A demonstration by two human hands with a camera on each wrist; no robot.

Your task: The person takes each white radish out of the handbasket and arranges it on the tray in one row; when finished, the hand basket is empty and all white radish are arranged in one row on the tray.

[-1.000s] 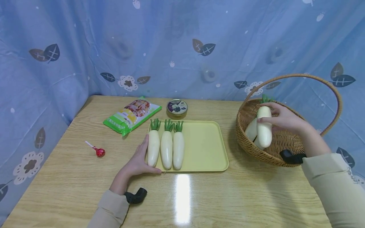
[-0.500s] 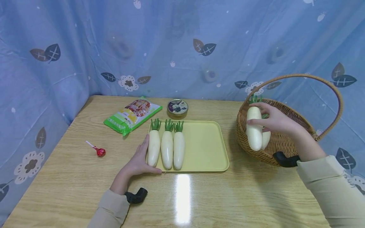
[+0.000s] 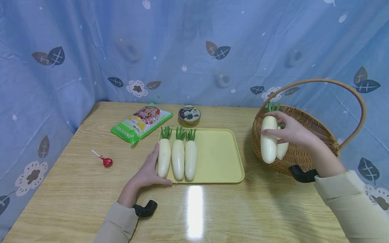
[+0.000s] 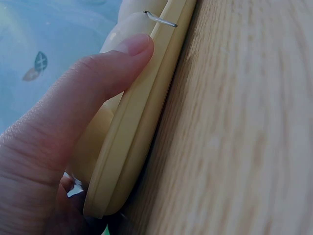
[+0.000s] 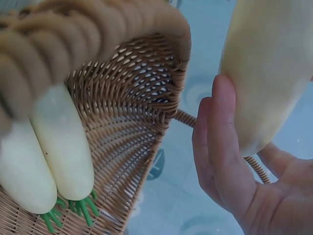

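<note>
My right hand [image 3: 288, 130] grips a white radish [image 3: 268, 143] with green stalks, above the left side of a wicker basket [image 3: 301, 145]. In the right wrist view, fingers and thumb lie on either side of the held radish [image 5: 269, 63]. Two more radishes [image 5: 71, 142] lie inside the basket. My left hand [image 3: 146, 173] rests at the near left corner of a yellow tray [image 3: 217, 155]. Its thumb lies along the front rim and its straight fingers along the left edge. On the tray's left part, three radishes [image 3: 178, 158] lie side by side, stalks pointing away.
A green and white food packet [image 3: 141, 123] lies behind the tray's left side, with a round tin [image 3: 188, 114] beyond the back rim. A red lollipop [image 3: 106, 162] is on the table at left. The basket's tall handle [image 3: 349, 88] arches up. A blue curtain [image 3: 182, 50] hangs behind.
My right hand has moved left with the radish, from over the basket's inside toward its left rim. A radish in the basket shows behind it now. The left hand stays put.
</note>
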